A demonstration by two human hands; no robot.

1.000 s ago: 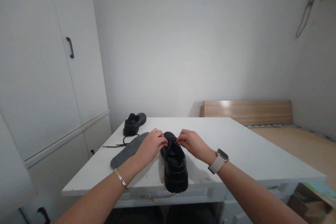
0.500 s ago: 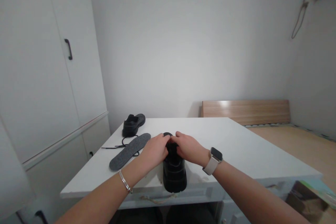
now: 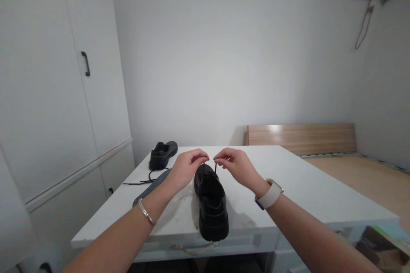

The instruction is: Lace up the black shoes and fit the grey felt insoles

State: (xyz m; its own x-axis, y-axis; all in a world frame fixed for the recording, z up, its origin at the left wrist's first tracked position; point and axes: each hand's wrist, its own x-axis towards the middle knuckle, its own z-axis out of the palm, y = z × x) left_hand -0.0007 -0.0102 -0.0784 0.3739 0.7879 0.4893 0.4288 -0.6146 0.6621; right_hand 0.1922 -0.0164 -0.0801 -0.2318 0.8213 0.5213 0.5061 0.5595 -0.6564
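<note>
A black shoe [image 3: 212,204] stands at the front edge of the white table, its heel towards me. Above its toe end, my left hand [image 3: 188,165] pinches one end of the black shoelace [image 3: 204,168] and holds it up. My right hand [image 3: 235,164] pinches the lace on the other side in the same way. Both laces rise taut from the shoe. Left of it lies a grey insole [image 3: 149,190], partly hidden behind my left forearm. A second black shoe [image 3: 159,156] sits at the far left of the table, with a loose black lace [image 3: 137,183] beside it.
The white table [image 3: 275,187] has a drawer with a rope handle [image 3: 192,249] in front. A white wardrobe [image 3: 77,136] stands on the left. To the right are a bed with a wooden headboard [image 3: 301,138] and a box [image 3: 382,247] near the table's corner.
Both hands have come off the shoe's opening and lifted apart, each now with a lace pinched in its fingers. The shoe's toe and opening have come into view.
</note>
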